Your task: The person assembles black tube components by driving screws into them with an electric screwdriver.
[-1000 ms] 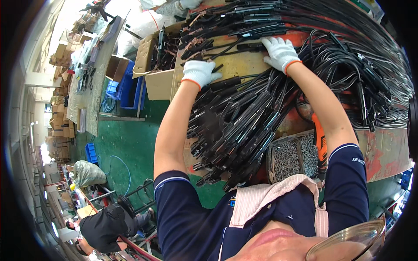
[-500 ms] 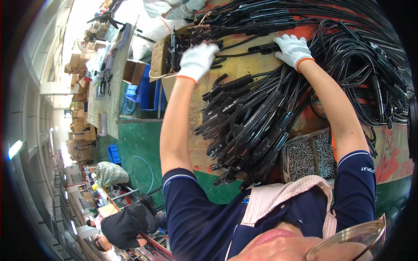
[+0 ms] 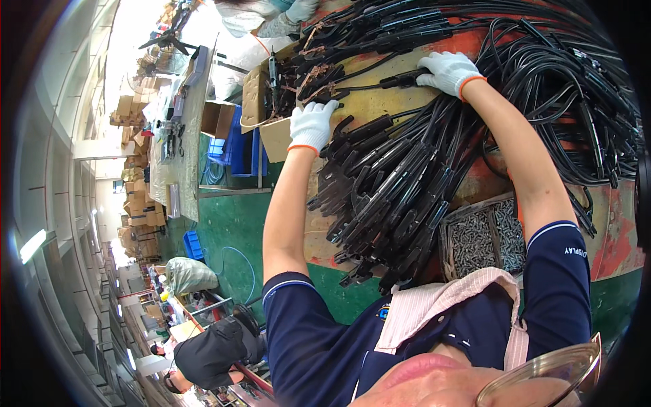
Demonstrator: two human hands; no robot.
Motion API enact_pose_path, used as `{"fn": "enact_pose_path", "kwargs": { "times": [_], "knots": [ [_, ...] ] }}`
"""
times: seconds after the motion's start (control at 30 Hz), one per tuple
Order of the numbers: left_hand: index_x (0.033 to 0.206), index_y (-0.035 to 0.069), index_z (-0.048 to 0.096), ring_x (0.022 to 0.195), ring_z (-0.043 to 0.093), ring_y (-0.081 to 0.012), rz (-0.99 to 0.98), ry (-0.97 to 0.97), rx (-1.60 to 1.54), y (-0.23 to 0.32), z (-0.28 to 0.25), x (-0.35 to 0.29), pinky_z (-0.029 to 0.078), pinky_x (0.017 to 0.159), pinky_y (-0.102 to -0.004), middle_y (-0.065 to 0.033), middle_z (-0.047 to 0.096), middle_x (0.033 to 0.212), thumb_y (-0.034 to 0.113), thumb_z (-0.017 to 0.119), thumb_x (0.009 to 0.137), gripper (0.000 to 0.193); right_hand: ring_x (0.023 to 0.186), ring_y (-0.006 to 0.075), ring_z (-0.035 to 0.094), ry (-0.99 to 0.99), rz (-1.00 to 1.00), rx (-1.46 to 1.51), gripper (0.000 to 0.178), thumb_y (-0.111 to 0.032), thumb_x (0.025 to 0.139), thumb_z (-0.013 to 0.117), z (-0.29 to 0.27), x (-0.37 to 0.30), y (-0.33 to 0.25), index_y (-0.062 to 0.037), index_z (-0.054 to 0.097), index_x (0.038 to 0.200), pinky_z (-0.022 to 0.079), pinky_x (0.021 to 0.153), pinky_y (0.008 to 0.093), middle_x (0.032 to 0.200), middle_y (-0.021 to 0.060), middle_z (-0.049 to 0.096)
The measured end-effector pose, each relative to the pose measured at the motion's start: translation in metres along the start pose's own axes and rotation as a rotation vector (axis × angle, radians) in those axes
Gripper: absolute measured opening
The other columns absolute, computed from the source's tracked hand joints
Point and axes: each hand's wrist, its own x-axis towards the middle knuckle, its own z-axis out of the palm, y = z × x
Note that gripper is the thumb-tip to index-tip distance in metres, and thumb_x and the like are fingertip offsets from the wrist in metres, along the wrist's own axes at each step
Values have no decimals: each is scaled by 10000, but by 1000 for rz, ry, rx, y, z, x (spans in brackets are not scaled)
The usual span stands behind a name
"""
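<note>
My right hand (image 3: 449, 72), in a white knitted glove with an orange cuff, closes on the end of a black cable grip (image 3: 401, 80). From that grip a black cable runs left to a frayed bare copper end (image 3: 327, 90). My left hand (image 3: 312, 126), gloved alike, is by the edge of an open cardboard box (image 3: 277, 138), thumb and fingers apart. Beside its thumb is a small black cable end. Below both hands, a thick bundle of black cables with plastic handles (image 3: 390, 193) fans across the worktable.
A tray of metal screws (image 3: 472, 241) sits at the table's near edge. More coiled black cables (image 3: 542, 102) lie right. A screwdriver-like tool (image 3: 273, 71) stands in the box. A co-worker's gloved hand (image 3: 298, 10) appears at the far side. Blue bins (image 3: 247, 152) are left.
My left hand has come back toward me, away from the copper ends, and is no longer blurred. My right hand has shifted slightly left with the grip. The whole view has turned a little.
</note>
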Motion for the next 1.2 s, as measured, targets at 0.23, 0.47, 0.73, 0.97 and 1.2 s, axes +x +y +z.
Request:
{"fn": "enact_pose_path", "kwargs": {
  "times": [0.23, 0.47, 0.73, 0.97, 1.2],
  "knots": [
    [1038, 221, 683, 953, 576, -218, 80, 178, 156, -8, 1, 10, 420, 791, -384, -7, 632, 919, 182, 609, 816, 237, 1113, 341, 610, -160, -64, 142, 659, -498, 752, 745, -12, -4, 0, -151, 563, 1282, 483, 934, 421, 1216, 140, 639],
    [1051, 277, 675, 918, 558, -223, 67, 255, 128, 4, -15, 8, 409, 800, -394, -15, 589, 880, 228, 692, 779, 278, 1114, 347, 603, -109, -27, 211, 634, -529, 766, 722, -16, -9, -1, -199, 564, 1284, 479, 945, 414, 1207, 141, 641],
    [1061, 182, 676, 963, 640, -270, -299, 119, -411, -20, -66, -21, 444, 850, -391, -76, 686, 994, 365, 660, 836, 290, 1087, 345, 612, -7, -126, 127, 572, -518, 837, 657, 0, -9, -3, -209, 538, 1304, 488, 930, 436, 1199, 120, 632],
    [972, 147, 678, 742, 638, -263, 41, 498, -146, 17, -137, -63, 474, 663, -387, -64, 662, 789, 312, 675, 858, 200, 998, 315, 647, 75, -358, 39, 513, -565, 842, 621, -22, -31, -43, -264, 559, 1252, 527, 838, 442, 1086, 101, 652],
    [1008, 89, 693, 715, 658, -272, 129, 495, -258, 59, -189, -91, 499, 683, -359, -106, 685, 800, 260, 690, 849, 234, 838, 291, 678, 202, -609, -22, 519, -578, 795, 639, -86, -82, -91, -228, 578, 1173, 541, 675, 422, 927, 68, 666]
  ]
}}
